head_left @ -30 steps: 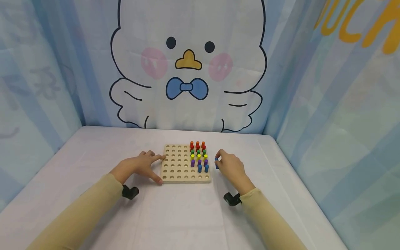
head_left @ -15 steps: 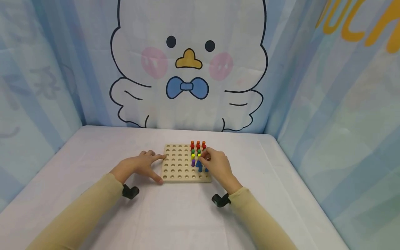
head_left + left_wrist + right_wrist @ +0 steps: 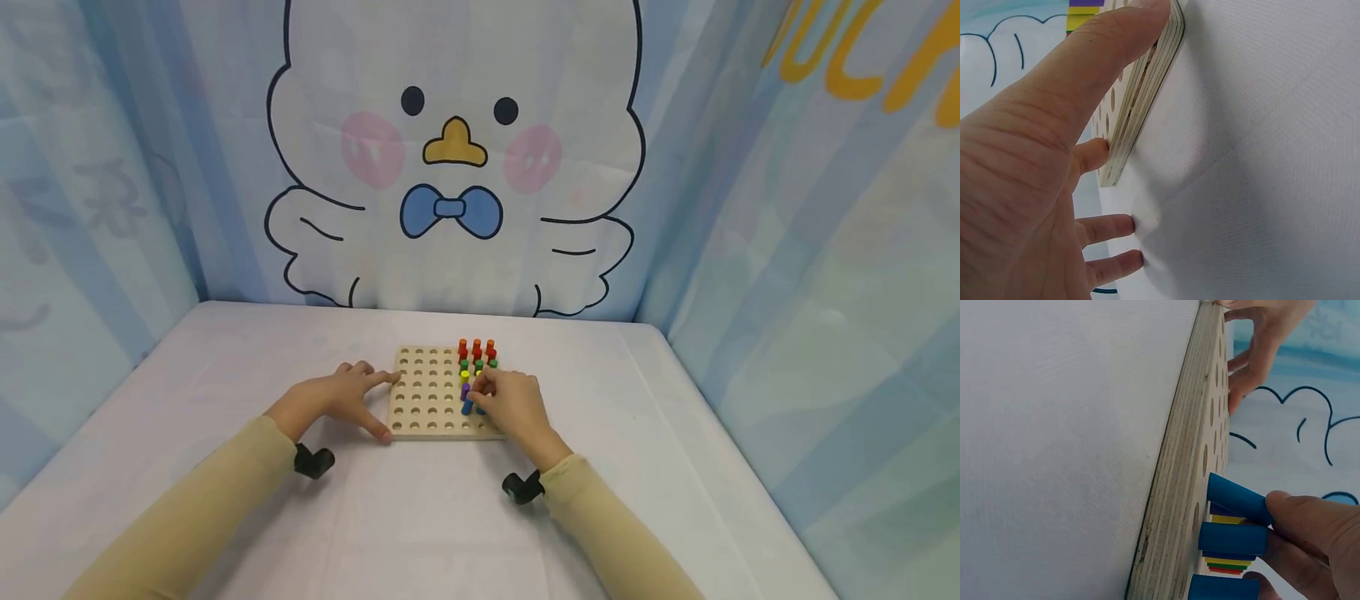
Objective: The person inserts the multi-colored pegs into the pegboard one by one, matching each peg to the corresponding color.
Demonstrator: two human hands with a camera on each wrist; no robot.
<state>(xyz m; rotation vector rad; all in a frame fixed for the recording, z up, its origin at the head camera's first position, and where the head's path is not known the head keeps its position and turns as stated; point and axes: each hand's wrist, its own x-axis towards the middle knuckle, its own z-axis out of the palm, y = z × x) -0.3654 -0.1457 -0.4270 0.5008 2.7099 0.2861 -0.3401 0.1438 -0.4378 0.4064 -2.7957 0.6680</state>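
A wooden pegboard [image 3: 420, 403] with rows of round holes lies flat on the table. My right hand [image 3: 517, 407] pinches a blue peg [image 3: 1235, 497] between thumb and fingers; the peg tilts, its lower end at the board's surface. Two more blue pegs stand beside it, one of them a blue peg [image 3: 1232, 539] right under the fingers. Whether the tilted peg has entered its hole I cannot tell. My left hand [image 3: 337, 400] lies at the board's left edge, fingers spread, with thumb and index finger touching the wood.
Behind the blue pegs stand purple, yellow, green and red pegs, such as a purple peg [image 3: 465, 391] and a yellow peg [image 3: 465, 377]. My right hand partly covers these rows. White cloth covers the table [image 3: 420, 525]; a printed curtain [image 3: 450, 275] hangs behind it.
My right hand has carried the blue peg leftward from beside the board, over the other pegs, then toward the front rows. My left hand has stayed at the board's edge.
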